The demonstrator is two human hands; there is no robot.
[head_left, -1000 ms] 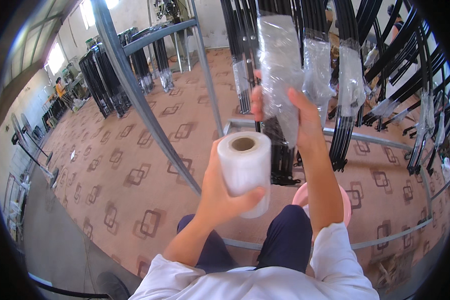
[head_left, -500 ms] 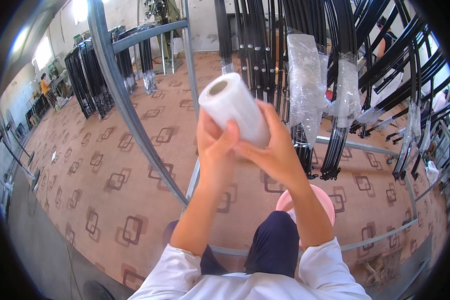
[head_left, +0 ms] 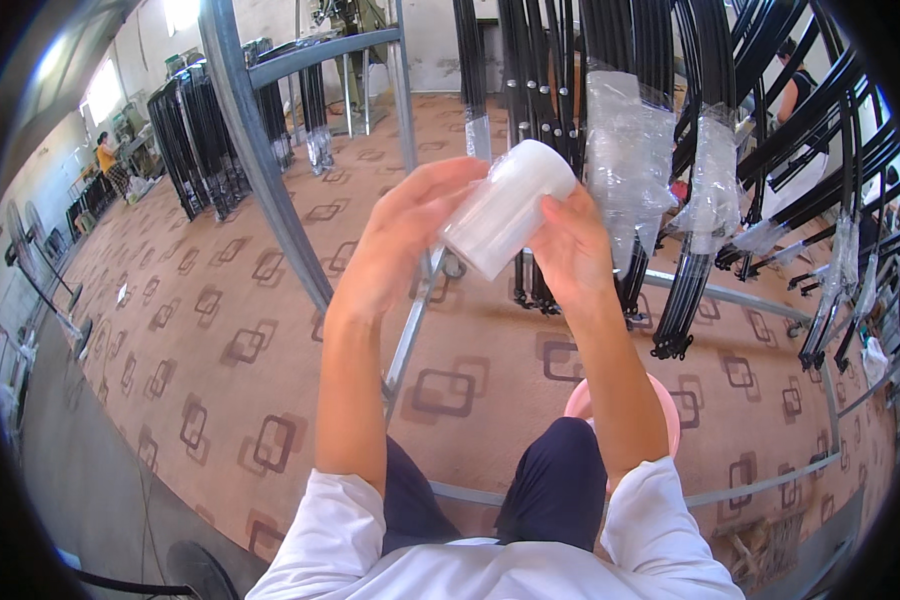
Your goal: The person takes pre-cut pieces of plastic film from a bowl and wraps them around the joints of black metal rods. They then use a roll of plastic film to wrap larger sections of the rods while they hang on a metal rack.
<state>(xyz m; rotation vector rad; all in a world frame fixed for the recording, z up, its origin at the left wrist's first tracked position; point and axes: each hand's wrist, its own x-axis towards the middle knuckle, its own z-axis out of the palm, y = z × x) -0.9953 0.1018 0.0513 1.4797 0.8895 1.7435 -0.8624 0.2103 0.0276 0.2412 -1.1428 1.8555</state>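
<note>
A white roll of clear plastic stretch film (head_left: 511,212) is held up in front of me, tilted, its upper end to the right. My right hand (head_left: 576,245) is closed on the right side of the roll, thumb pressed near its upper end. My left hand (head_left: 395,235) is at the roll's left side, slightly blurred, with fingers stretched toward its upper edge. Whether those fingertips touch the film I cannot tell. Beyond the roll hang bundles of black strips (head_left: 682,300), some wrapped in clear film (head_left: 625,150).
A grey metal frame (head_left: 260,170) stands to the left, with lower bars running around my legs. A pink bucket (head_left: 667,405) sits by my right knee. More black bundles (head_left: 195,140) hang at the far left. Other people are in the background. Patterned carpet (head_left: 220,290) covers the floor.
The roll has turned so its upper end leans right instead of left. My left hand has come off its grip and swung to the left side; my right hand still holds the roll.
</note>
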